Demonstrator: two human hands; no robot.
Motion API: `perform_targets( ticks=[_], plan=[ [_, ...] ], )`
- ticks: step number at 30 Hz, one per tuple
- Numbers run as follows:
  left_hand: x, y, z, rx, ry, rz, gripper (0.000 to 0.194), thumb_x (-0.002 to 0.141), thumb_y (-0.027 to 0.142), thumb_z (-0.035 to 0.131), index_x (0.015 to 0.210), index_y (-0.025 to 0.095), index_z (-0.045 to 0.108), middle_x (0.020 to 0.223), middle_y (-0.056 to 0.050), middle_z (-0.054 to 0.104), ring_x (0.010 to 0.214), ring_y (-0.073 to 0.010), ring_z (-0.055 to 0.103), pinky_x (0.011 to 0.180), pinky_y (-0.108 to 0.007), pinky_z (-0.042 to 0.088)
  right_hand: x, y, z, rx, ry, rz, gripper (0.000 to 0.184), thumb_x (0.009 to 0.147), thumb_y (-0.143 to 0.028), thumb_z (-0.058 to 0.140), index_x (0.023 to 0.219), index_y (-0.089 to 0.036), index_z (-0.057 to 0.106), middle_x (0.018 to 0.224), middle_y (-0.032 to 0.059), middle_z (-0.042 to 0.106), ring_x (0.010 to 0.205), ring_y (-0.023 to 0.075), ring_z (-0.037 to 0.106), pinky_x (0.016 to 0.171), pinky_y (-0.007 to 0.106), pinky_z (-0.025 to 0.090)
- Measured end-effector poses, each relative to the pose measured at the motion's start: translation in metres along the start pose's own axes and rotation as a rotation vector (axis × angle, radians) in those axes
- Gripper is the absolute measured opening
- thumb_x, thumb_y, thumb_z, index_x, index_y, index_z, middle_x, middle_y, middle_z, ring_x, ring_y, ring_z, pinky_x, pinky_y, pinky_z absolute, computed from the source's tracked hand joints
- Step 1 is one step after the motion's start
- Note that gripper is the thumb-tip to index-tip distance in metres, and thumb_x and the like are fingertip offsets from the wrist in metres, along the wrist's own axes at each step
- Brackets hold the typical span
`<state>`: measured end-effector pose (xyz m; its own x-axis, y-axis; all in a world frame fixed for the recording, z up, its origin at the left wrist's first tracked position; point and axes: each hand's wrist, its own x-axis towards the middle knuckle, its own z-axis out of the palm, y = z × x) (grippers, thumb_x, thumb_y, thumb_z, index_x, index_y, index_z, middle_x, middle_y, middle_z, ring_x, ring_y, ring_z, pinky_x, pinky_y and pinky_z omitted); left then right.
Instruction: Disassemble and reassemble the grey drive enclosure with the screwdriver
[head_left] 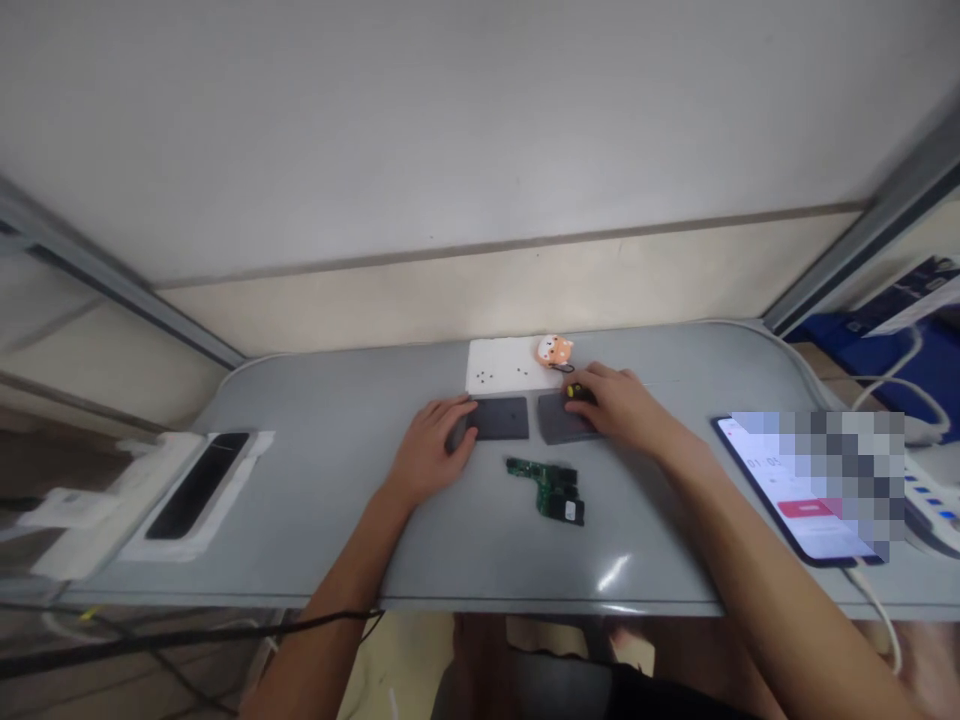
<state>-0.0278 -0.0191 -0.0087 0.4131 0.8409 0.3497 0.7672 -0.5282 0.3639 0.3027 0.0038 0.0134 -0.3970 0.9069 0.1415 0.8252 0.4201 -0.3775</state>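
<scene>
My left hand (435,450) is closed around the left end of a flat dark grey casing half (502,418) on the table, thumb at its near edge and fingers at its far edge. A second dark casing half (556,420) lies just to the right, under my right hand (619,405). Between the fingers of that hand is a small black-and-yellow tool (576,391), mostly covered, so its exact kind is unclear. Nearer to me lies a green circuit board (551,490) with black parts and a white label, touched by neither hand.
Behind the casings lies a white sheet (504,362) with several tiny dark screws and an orange-and-white animal figure (553,350). A lit phone (795,490) with a cable lies right, near a power strip (934,500). Another dark phone (199,485) lies left on white paper.
</scene>
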Motion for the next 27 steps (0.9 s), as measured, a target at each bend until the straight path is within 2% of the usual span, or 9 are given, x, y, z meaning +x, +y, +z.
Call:
perform_targets(
  ticks=[3, 6, 9, 12, 16, 19, 21, 24, 27],
  plan=[
    [0.0, 0.001, 0.002, -0.027, 0.01, 0.0, 0.032, 0.102, 0.029, 0.056, 0.133, 0.022, 0.063, 0.136, -0.008, 0.07, 0.126, -0.0257, 0.061, 0.112, -0.049, 0.049, 0.002, 0.001, 0.001, -0.027, -0.001, -0.011, 0.024, 0.103, -0.03, 0.054, 0.121, -0.023, 0.068, 0.114, 0.0114, 0.069, 0.099, 0.028, 0.068, 0.092, 0.044, 0.044],
    [-0.001, 0.001, 0.002, -0.053, 0.019, -0.001, 0.032, 0.102, 0.029, 0.056, 0.133, 0.022, 0.064, 0.13, -0.008, 0.072, 0.123, -0.0263, 0.062, 0.109, -0.049, 0.051, -0.006, -0.008, -0.003, -0.047, 0.059, 0.0, 0.028, 0.102, -0.029, 0.056, 0.128, -0.023, 0.065, 0.122, 0.0142, 0.067, 0.105, 0.0301, 0.068, 0.095, 0.046, 0.045],
    [-0.001, 0.0, 0.001, -0.064, 0.022, 0.006, 0.032, 0.103, 0.028, 0.055, 0.133, 0.022, 0.064, 0.125, -0.009, 0.073, 0.12, -0.0259, 0.062, 0.107, -0.048, 0.053, -0.038, -0.034, -0.004, -0.029, 0.159, 0.02, 0.028, 0.102, -0.03, 0.058, 0.128, -0.023, 0.064, 0.125, 0.014, 0.067, 0.109, 0.0303, 0.069, 0.096, 0.048, 0.047],
    [0.0, -0.001, 0.0, -0.066, 0.005, 0.02, 0.033, 0.103, 0.025, 0.052, 0.134, 0.023, 0.063, 0.125, -0.008, 0.072, 0.12, -0.0257, 0.062, 0.107, -0.049, 0.052, -0.082, -0.063, 0.008, 0.056, 0.223, -0.002, 0.024, 0.102, -0.04, 0.06, 0.121, -0.028, 0.067, 0.127, 0.012, 0.069, 0.115, 0.0305, 0.068, 0.092, 0.047, 0.051],
    [0.001, -0.001, -0.001, -0.064, -0.001, 0.024, 0.034, 0.101, 0.021, 0.05, 0.133, 0.023, 0.063, 0.124, -0.009, 0.072, 0.119, -0.0263, 0.063, 0.106, -0.05, 0.052, -0.119, -0.078, 0.031, 0.048, 0.173, -0.042, 0.036, 0.097, -0.05, 0.065, 0.126, -0.028, 0.065, 0.143, 0.0143, 0.062, 0.119, 0.0325, 0.067, 0.096, 0.052, 0.054],
    [0.001, 0.0, -0.002, -0.066, -0.001, 0.015, 0.034, 0.1, 0.021, 0.05, 0.132, 0.023, 0.063, 0.123, -0.009, 0.071, 0.119, -0.0268, 0.063, 0.105, -0.05, 0.053, -0.121, -0.075, 0.036, 0.025, 0.146, -0.045, 0.036, 0.097, -0.05, 0.065, 0.124, -0.026, 0.064, 0.148, 0.0152, 0.059, 0.124, 0.0333, 0.066, 0.097, 0.052, 0.055],
    [0.0, -0.001, -0.002, -0.062, -0.011, -0.008, 0.037, 0.101, 0.022, 0.049, 0.137, 0.022, 0.06, 0.125, -0.01, 0.07, 0.12, -0.027, 0.063, 0.106, -0.051, 0.053, -0.115, -0.072, 0.032, 0.024, 0.121, -0.045, 0.029, 0.099, -0.046, 0.064, 0.12, -0.026, 0.065, 0.144, 0.0135, 0.062, 0.12, 0.0317, 0.068, 0.097, 0.051, 0.056],
    [-0.001, -0.004, 0.001, -0.077, -0.001, -0.051, 0.043, 0.104, 0.023, 0.045, 0.146, 0.021, 0.054, 0.132, -0.012, 0.068, 0.122, -0.0266, 0.063, 0.108, -0.051, 0.052, -0.103, -0.071, 0.017, 0.04, 0.087, -0.08, 0.022, 0.098, -0.042, 0.066, 0.114, -0.026, 0.065, 0.131, 0.0089, 0.07, 0.11, 0.0288, 0.071, 0.095, 0.05, 0.056],
    [-0.001, -0.009, 0.005, -0.086, 0.034, -0.041, 0.044, 0.104, 0.018, 0.039, 0.144, 0.021, 0.056, 0.134, -0.012, 0.068, 0.124, -0.026, 0.061, 0.11, -0.051, 0.051, -0.083, -0.071, -0.002, 0.055, 0.108, -0.148, 0.024, 0.097, -0.043, 0.068, 0.115, -0.027, 0.067, 0.132, 0.008, 0.07, 0.113, 0.0281, 0.07, 0.096, 0.047, 0.055]
  ],
)
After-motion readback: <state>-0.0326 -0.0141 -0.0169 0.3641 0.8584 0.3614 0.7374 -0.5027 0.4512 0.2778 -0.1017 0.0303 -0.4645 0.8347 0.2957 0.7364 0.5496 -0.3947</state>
